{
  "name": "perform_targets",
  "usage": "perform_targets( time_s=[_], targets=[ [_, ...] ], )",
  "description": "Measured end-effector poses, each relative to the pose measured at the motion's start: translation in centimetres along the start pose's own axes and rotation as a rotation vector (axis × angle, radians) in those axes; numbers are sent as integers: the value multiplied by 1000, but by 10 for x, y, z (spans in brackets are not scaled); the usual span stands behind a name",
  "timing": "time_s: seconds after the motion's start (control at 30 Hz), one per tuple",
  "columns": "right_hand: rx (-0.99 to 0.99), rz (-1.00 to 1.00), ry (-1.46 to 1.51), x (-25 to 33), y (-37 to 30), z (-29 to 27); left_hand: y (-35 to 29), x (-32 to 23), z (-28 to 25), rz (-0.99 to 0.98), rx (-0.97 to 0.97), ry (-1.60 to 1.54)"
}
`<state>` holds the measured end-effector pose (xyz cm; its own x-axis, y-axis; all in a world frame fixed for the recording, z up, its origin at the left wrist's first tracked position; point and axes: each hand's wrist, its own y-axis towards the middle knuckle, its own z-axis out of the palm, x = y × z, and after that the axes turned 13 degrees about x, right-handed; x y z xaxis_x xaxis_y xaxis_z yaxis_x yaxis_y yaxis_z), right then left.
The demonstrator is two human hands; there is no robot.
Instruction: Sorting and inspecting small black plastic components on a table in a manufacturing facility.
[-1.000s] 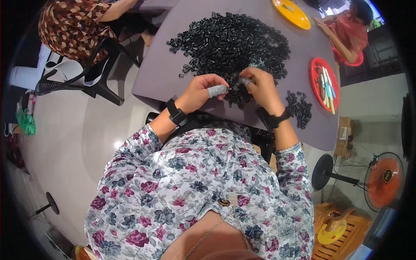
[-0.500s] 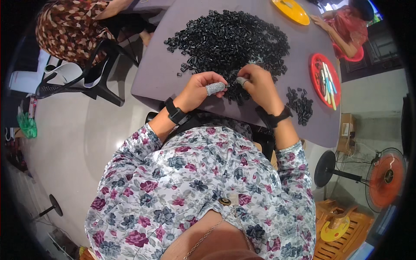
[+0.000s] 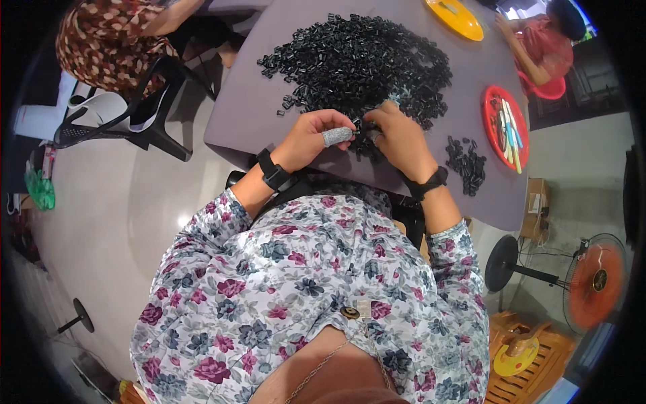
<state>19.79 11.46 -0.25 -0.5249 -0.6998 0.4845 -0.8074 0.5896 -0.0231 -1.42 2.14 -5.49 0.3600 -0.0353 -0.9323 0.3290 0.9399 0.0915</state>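
A wide heap of small black plastic pieces (image 3: 356,64) covers the table in front of me. At its near edge my left hand (image 3: 313,138) pinches one small black piece, with a grey finger cover over the thumb. Close beside it my right hand (image 3: 400,138) has its fingers curled in a pinch, also wearing a grey cover. What the right fingers hold is too small and shaded to make out. A smaller pile of black pieces (image 3: 465,167) lies to the right of my right wrist.
A red plate (image 3: 490,135) with several light-handled knives sits at the right table edge (image 3: 501,202). Farther back is a yellow plate (image 3: 461,20). Two other people sit at the table, far left and far right. A fan (image 3: 595,283) stands at right, a black chair (image 3: 165,114) at left.
My right hand has shifted slightly down and turned, its fingers curling closer to the left fingertips. My left hand stays nearly in place. The person at far right has raised a hand off the table.
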Motion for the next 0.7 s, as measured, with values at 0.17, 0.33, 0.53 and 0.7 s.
perform_targets(
  time_s=[0.17,0.33,0.53,0.7],
  targets=[
    [-4,-34,-22,2,3,5,0,1,-1,2,9,27],
    [-39,-47,-48,-3,2,7,0,-1,0,-10,-7,55],
    [-85,27,126,-7,1,2,-2,-3,0,-24,-51,43],
    [-58,65,432,-11,-5,-4,-4,-23,0,-23,-118,80]
  ],
)
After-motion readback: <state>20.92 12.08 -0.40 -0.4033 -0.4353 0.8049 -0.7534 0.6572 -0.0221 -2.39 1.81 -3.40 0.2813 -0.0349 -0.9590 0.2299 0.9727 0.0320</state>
